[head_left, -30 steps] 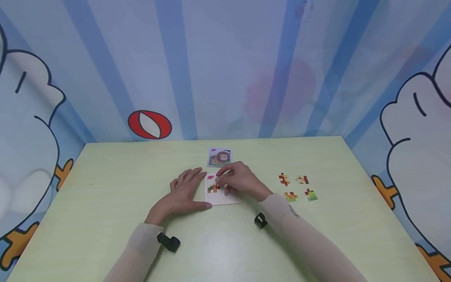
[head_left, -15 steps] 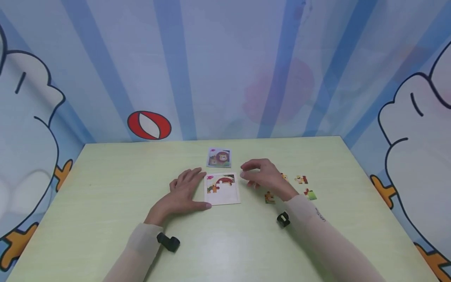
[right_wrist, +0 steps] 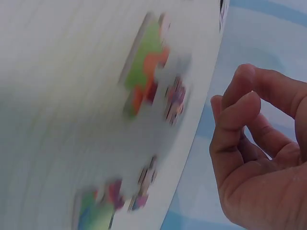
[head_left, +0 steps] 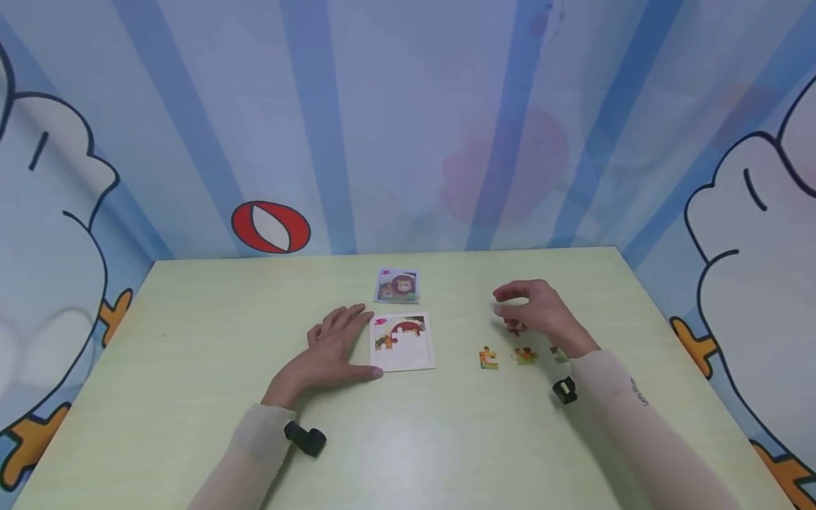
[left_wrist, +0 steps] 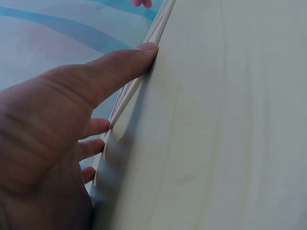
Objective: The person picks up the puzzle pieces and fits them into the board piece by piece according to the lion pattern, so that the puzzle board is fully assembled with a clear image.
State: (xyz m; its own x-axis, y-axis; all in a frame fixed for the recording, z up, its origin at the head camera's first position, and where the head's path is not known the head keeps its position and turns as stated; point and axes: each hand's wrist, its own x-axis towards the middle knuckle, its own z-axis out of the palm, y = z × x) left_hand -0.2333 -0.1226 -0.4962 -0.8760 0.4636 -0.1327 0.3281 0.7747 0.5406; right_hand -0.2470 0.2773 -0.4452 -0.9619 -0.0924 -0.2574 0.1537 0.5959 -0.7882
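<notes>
A square white puzzle board [head_left: 408, 358] lies in the middle of the table, with joined jigsaw pieces [head_left: 404, 327] along its top and upper left. My left hand [head_left: 328, 354] is spread at the board's left side. In the left wrist view its thumb [left_wrist: 129, 62] touches the board's edge. To the right, my right hand [head_left: 542, 312] hovers above the loose pieces, fingers loosely bent, nothing visible between them. Beneath it lie a jigsaw piece [head_left: 488, 358], another jigsaw piece [head_left: 525, 355] and a partly covered green piece [head_left: 559, 354]. A red piece [head_left: 515, 328] shows just under the fingers.
Behind the board lies a small picture card [head_left: 397, 285] with a lion on it. A striped blue backdrop [head_left: 408, 142] rises at the table's [head_left: 223, 297] far edge. Loose pieces, such as a green and orange piece [right_wrist: 144, 62], look blurred in the right wrist view.
My right hand has moved right, off the board and over the loose pieces. Red-maned pieces at the board's top, earlier covered by that hand, are visible. The left hand stays put.
</notes>
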